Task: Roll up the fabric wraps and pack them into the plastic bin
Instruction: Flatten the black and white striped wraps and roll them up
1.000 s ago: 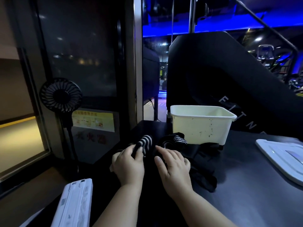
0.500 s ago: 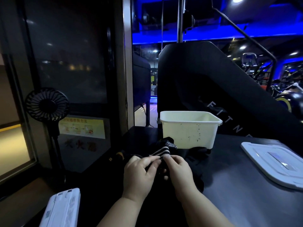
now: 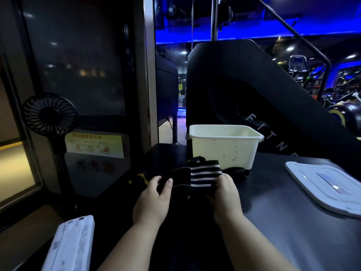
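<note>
A black wrap with white stripes (image 3: 203,176) is stretched flat between my hands, just above the dark table. My left hand (image 3: 154,198) pinches its left end with thumb and fingers. My right hand (image 3: 224,194) grips its right end, fingers curled under the cloth. Behind it stands the cream plastic bin (image 3: 224,147), open at the top; I cannot see anything inside. More dark wraps (image 3: 234,171) lie heaped at the bin's foot, and one with yellow trim (image 3: 143,178) lies to the left.
The bin's white lid (image 3: 324,184) lies flat at the right on the dark table (image 3: 293,231). A white ribbed object (image 3: 68,245) sits at the near left edge. A black fan (image 3: 49,114) stands left of the table. A black panel rises behind the bin.
My hands have moved apart and pulled the striped wrap out flat; a second ago they were close together on bunched cloth. The camera view has also shifted left.
</note>
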